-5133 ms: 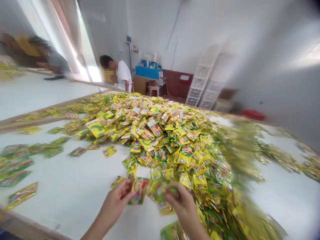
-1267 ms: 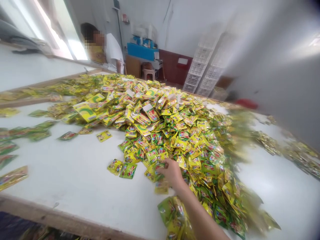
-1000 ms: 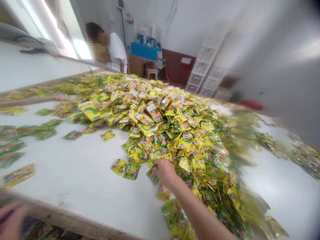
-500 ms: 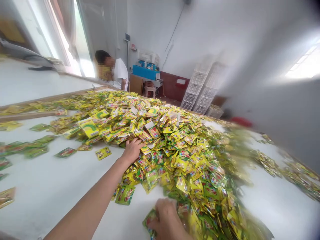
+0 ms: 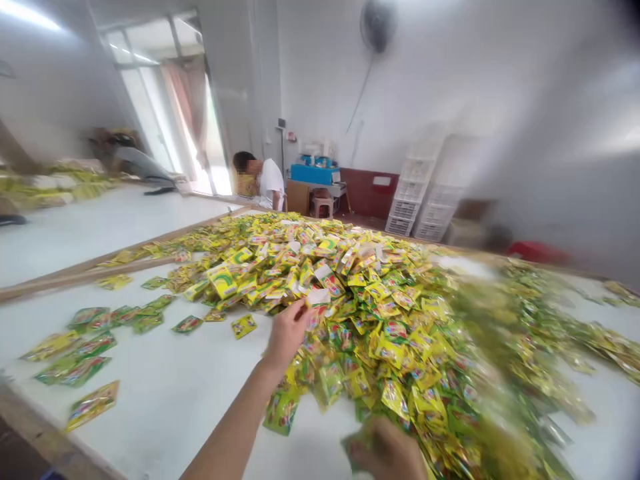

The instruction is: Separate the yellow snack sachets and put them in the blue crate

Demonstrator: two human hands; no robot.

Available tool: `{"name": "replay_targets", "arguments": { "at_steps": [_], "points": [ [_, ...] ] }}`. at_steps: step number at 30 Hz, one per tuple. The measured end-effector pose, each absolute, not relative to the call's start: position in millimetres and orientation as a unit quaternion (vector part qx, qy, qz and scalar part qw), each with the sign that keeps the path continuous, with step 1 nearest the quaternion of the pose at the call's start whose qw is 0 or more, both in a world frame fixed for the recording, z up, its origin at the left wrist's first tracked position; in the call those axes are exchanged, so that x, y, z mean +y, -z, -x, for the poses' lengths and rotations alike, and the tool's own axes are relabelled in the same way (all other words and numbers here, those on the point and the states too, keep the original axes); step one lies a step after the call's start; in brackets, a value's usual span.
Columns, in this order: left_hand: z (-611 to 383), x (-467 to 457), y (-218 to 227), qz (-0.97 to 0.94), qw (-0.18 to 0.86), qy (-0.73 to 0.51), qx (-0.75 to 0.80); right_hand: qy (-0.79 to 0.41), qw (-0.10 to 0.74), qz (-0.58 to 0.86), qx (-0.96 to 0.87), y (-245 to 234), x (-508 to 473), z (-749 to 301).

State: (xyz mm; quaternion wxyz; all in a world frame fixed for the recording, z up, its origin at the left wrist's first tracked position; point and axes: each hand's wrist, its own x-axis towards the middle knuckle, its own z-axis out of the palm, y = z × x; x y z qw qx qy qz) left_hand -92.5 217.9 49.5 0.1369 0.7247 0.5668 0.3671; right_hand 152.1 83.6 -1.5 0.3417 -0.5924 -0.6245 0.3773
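The small box [image 5: 319, 300], white flap showing, is pinched in the left hand [image 5: 287, 339] at the near side of the heap [image 5: 395, 297]. The right hand [image 5: 394, 451] blurs beside a green packet [image 5: 353, 448]; I can't tell its grip. A bump might start the loose heap sliding.

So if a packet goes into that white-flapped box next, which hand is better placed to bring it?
Probably the right hand: it is blurred, but appears to have a green packet. The left hand is busy holding the white-flapped box at the pile.
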Motion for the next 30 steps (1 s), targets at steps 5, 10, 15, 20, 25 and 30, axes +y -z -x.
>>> {"name": "replay_targets", "arguments": {
  "at_steps": [5, 10, 15, 20, 25, 30],
  "points": [
    [67.8, 115.0, -27.4, -0.701, 0.373, -0.315, 0.519, -0.352, 0.480, 0.598, -0.537, -48.0, 83.5, -166.3],
    [50.9, 48.9, 0.8, -0.559, 0.530, -0.324, 0.550, -0.303, 0.373, 0.548, -0.685, -51.5, 77.5, -145.3],
    [51.5, 29.9, 6.1, -0.558, 0.494, -0.349, 0.568, -0.288, 0.308, 0.532, -0.734, -53.2, 66.6, -141.7],
    [58.1, 22.0, 13.9, -0.571, 0.469, -0.376, 0.560, -0.301, 0.332, 0.525, -0.724, -54.6, 64.0, -136.3],
    [58.9, 9.7, 18.4, -0.572, 0.464, -0.383, 0.557, -0.250, 0.215, 0.560, -0.760, -55.6, 53.5, -125.7],
    [52.7, -7.8, 11.5, -0.525, 0.546, -0.375, 0.534, -0.268, 0.095, 0.514, -0.809, -69.2, 55.4, -117.6]
  ]
}}
